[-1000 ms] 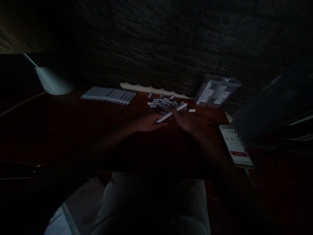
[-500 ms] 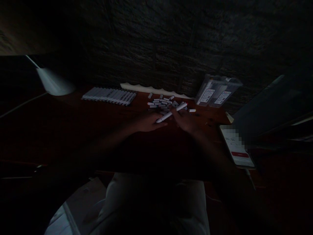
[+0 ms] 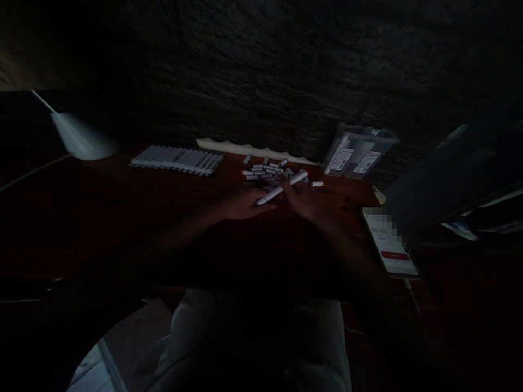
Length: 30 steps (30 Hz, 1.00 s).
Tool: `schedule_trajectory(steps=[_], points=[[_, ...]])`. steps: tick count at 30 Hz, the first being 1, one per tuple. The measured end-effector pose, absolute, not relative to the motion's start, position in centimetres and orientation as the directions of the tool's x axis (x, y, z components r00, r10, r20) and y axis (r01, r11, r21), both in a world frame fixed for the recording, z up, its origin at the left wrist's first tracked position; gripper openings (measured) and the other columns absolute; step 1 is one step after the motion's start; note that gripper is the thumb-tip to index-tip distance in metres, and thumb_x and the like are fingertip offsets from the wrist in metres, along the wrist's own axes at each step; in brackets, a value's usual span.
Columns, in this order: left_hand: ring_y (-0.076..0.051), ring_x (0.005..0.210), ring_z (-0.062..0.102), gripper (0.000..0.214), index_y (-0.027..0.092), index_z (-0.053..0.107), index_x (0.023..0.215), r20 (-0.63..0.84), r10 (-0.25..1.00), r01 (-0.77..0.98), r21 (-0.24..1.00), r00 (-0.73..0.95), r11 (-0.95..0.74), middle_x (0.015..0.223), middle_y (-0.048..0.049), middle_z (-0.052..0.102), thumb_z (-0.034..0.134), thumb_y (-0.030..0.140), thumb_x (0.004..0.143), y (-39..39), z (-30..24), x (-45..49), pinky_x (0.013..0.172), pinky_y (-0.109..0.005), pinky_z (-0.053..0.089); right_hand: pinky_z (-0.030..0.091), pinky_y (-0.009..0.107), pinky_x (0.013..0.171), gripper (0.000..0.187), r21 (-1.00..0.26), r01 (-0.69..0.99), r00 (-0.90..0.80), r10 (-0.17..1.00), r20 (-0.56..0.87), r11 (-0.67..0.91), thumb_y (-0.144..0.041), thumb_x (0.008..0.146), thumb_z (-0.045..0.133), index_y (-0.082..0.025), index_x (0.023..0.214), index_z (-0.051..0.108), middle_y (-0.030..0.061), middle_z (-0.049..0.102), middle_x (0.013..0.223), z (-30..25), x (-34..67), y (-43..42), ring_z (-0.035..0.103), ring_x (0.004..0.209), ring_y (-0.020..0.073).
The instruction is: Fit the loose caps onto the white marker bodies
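A white marker [image 3: 267, 196] is held slantwise between my two hands, its right end higher. My left hand [image 3: 241, 203] is closed on the lower left end. On the upper part, the fingers of my right hand [image 3: 304, 200] are closed around it. Just beyond my hands lies a loose pile of short white marker caps [image 3: 257, 167], some with coloured ends. One cap with a yellowish tip [image 3: 317, 184] lies right of the pile. The scene is dark, so whether the held marker has both caps on is unclear.
White markers [image 3: 175, 159] lie side by side in a row at the back left of the wooden table [image 3: 171, 201]. A white lamp base [image 3: 84, 139] stands farther left. Clear plastic cases [image 3: 359, 152] stand at the back right. A phone [image 3: 388, 245] lies at the right edge.
The whole view has shifted slightly, so things appear a little farther left. Both hands keep the same hold on the marker.
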<state>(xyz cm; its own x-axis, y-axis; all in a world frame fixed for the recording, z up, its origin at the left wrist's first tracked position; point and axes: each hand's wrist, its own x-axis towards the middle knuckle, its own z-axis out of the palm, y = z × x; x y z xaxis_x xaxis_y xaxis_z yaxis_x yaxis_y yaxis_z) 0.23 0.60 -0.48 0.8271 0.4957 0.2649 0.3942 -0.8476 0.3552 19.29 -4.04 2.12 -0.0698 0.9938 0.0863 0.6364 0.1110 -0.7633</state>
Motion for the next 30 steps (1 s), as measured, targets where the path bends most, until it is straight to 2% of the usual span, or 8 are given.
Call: schedule_trajectory(steps=[15, 21, 30], points=[[-0.017, 0.073, 0.059, 0.029, 0.016, 0.066, 0.087, 0.257, 0.531, 0.429, 0.362, 0.808, -0.828, 0.078, -0.0053, 0.065, 0.054, 0.042, 0.092, 0.54, -0.56, 0.15, 0.066, -0.027, 0.043, 0.043, 0.029, 0.064, 0.059, -0.753, 0.648, -0.070, 0.993, 0.093, 0.116, -0.067, 0.091, 0.031, -0.021, 0.063, 0.056, 0.0007, 0.054, 0.054, 1.78, 19.46, -3.76, 0.056, 0.059, 0.0160], [-0.017, 0.076, 0.060, 0.029, 0.015, 0.065, 0.088, 0.287, 0.493, 0.396, 0.336, 0.821, -0.855, 0.082, -0.0057, 0.065, 0.053, 0.041, 0.093, 0.70, -0.71, 0.19, 0.070, -0.028, 0.044, 0.043, 0.029, 0.064, 0.060, -0.760, 0.641, -0.066, 0.994, 0.083, 0.106, -0.068, 0.091, 0.031, -0.021, 0.063, 0.057, 0.0010, 0.054, 0.055, 1.85, 19.42, -3.86, 0.056, 0.060, 0.0159], [-0.018, 0.079, 0.060, 0.027, 0.015, 0.066, 0.090, 0.282, 0.509, 0.407, 0.350, 0.813, -0.844, 0.084, -0.0063, 0.066, 0.054, 0.039, 0.092, 0.51, -0.50, 0.19, 0.072, -0.028, 0.045, 0.043, 0.028, 0.063, 0.058, -0.762, 0.641, -0.062, 0.995, 0.074, 0.096, -0.065, 0.092, 0.032, -0.020, 0.067, 0.059, 0.0004, 0.053, 0.054, 1.87, 19.39, -3.81, 0.056, 0.059, 0.0154]])
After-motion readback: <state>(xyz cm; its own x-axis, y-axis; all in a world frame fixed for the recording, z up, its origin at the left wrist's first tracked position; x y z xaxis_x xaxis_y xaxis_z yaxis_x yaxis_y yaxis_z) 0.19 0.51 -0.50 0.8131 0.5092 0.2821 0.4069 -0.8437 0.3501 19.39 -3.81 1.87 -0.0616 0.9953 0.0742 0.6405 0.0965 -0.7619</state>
